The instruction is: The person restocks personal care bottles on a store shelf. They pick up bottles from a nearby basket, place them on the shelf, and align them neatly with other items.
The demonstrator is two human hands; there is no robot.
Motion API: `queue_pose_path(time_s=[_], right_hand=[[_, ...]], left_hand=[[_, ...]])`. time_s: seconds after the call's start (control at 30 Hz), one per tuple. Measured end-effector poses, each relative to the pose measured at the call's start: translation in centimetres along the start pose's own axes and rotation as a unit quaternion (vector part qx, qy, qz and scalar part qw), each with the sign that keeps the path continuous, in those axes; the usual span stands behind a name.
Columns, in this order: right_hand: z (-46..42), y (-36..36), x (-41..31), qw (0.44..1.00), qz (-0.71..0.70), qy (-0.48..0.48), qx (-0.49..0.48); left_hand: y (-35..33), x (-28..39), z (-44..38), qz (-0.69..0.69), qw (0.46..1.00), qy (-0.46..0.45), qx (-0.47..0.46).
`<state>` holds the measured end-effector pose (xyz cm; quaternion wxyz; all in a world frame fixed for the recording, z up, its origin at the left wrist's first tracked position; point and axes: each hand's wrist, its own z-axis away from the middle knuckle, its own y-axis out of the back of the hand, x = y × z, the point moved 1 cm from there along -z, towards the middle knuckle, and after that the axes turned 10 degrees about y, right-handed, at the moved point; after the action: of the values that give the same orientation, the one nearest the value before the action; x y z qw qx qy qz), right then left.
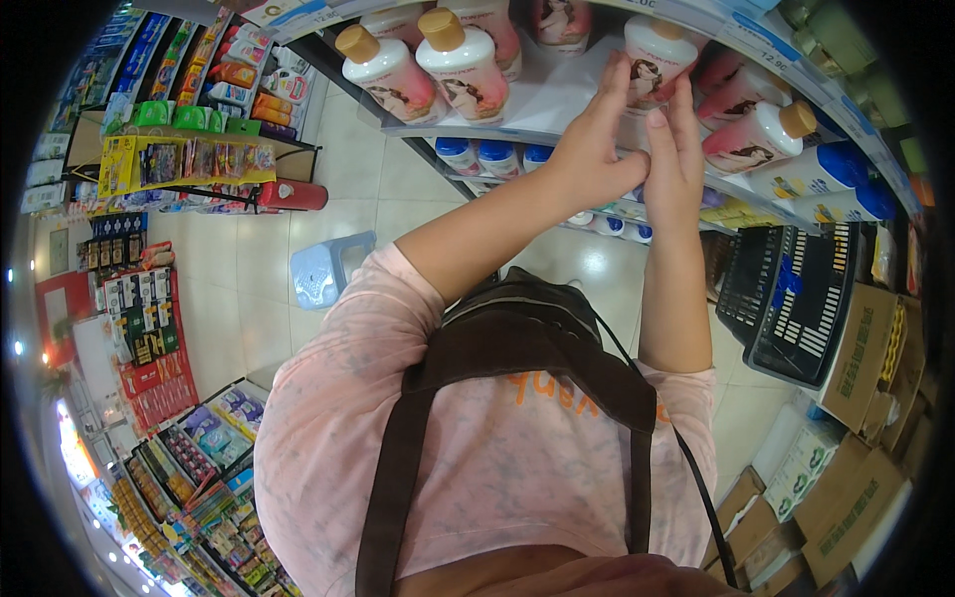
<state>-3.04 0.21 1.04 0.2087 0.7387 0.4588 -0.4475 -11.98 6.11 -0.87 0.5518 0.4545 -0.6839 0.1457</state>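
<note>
Between my two hands a white and pink bottle with a gold cap (650, 67) stands upright on a white store shelf (552, 93). My left hand (600, 142) lies along the bottle's left side, fingers stretched up. On its right side are the fingers of my right hand (674, 138), the thumb near the bottle's base. Matching bottles (464, 74) stand to the left, with another (563, 26) farther back. Right of my hands a similar bottle (757, 138) appears tilted in this view, with more behind it.
Blue-capped bottles (496, 157) fill the shelf below. A blue plastic stool (321, 272) stands on the tiled floor to the left. At the right are a black plastic crate (798, 298) and cardboard boxes (858, 351). Stocked racks (186, 160) line the far left.
</note>
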Motion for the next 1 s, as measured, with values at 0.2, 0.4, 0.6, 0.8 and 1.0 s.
queue_pose_path(time_s=[0.2,0.4,0.6,0.8,1.0], right_hand=[[-0.3,1.2,0.5,1.0,-0.012,-0.018,0.009],[-0.6,1.4,0.8,0.999,-0.044,-0.002,0.027],[-0.3,1.6,1.2,0.996,0.068,0.05,0.036],[0.9,0.8,0.0,0.992,0.03,0.119,-0.025],[0.1,-3.0,0.6,0.991,0.054,0.079,-0.096]], left_hand=[[-1.0,0.7,-0.6,0.039,0.999,0.017,-0.026],[-1.3,0.5,-1.2,-0.012,0.999,-0.02,-0.03],[-0.7,1.5,-0.8,0.013,0.999,0.005,-0.034],[1.6,0.0,-0.4,0.118,0.991,0.065,0.02],[4.2,-2.5,-1.4,-0.093,0.986,-0.067,0.122]])
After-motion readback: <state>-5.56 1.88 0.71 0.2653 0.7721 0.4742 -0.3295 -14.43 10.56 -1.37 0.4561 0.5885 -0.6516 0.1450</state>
